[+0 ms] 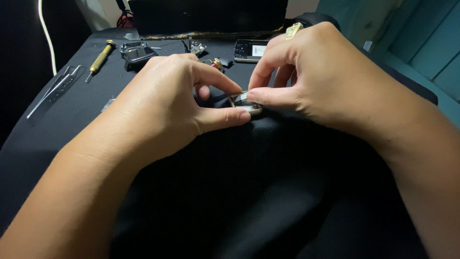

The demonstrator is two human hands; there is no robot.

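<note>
Pinching small metal-framed part (245, 102) from both sides: left hand (163, 105) thumb and forefinger grip near edge, right hand (316, 81) fingertips press far edge, steadying it over black cloth (249, 192) on worktop (43, 129). Screwdriver (99, 59), tweezers (55, 90) lie upper left, within reach.

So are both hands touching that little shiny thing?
Touching. The head view shows left hand and right hand fingertips pinching the small metal piece.
</note>
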